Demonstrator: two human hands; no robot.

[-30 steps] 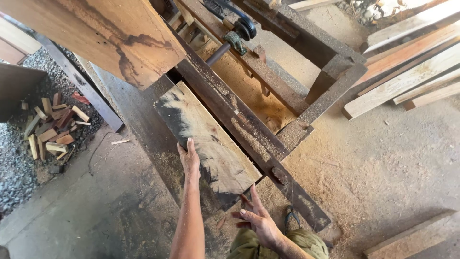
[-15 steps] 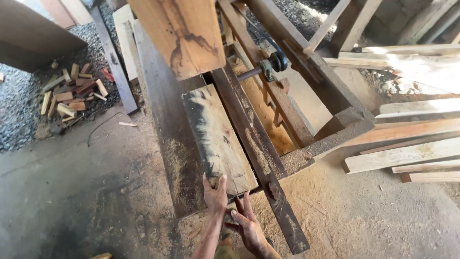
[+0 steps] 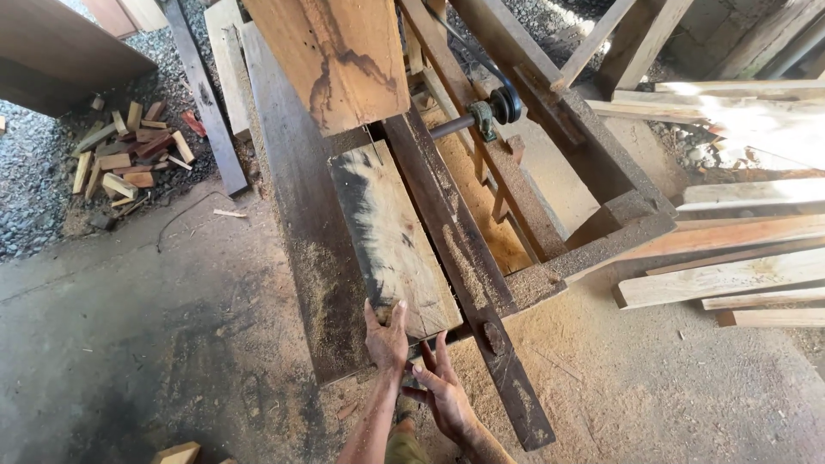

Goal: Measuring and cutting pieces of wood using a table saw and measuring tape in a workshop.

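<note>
The left hand (image 3: 387, 337) has its grip curled over the near end of the plank (image 3: 393, 241), fingers on its pale, dark-streaked face. The right hand (image 3: 444, 391) is spread open just below that end, grasping nothing. The plank lies lengthwise on the sawdust-strewn worktop (image 3: 301, 223). Half a second ago both hands sat closer together at the plank's end.
</note>
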